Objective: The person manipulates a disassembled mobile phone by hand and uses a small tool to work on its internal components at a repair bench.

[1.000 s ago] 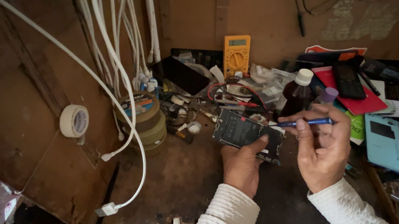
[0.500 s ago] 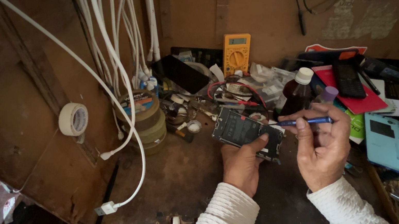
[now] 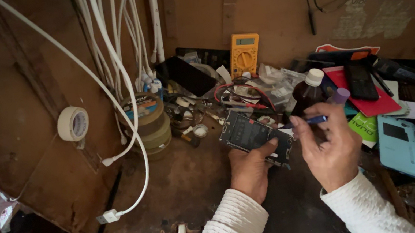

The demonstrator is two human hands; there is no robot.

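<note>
We see the left hand (image 3: 251, 168) holding an opened phone (image 3: 255, 137) with its back cover off, a little above the wooden worktop (image 3: 185, 190). The fingers are curled under the phone's near edge and the thumb (image 3: 269, 148) presses on top, so the grip is closed on it. The phone is tilted, its far end pointing to the pile of parts behind.

The right hand (image 3: 331, 150) is just beside the phone, on its right. Its fingers pinch a thin blue tool (image 3: 312, 120), which lies almost level with its tip toward the phone's right end. We cannot tell if the tip touches the phone.

Behind the phone lie red and black wires (image 3: 237, 96), small parts and a yellow multimeter (image 3: 244, 54) that leans on the back wall. A brown bottle with a white cap (image 3: 308, 92) stands just behind the right hand. To the left is a stack of tape rolls (image 3: 148, 125), and white cables (image 3: 119, 64) hang down over it. One white tape roll (image 3: 73, 124) hangs on the left wall. To the right lie a red case (image 3: 363, 92) with a black phone (image 3: 362, 80) on it and a light blue phone (image 3: 399, 146).
</note>
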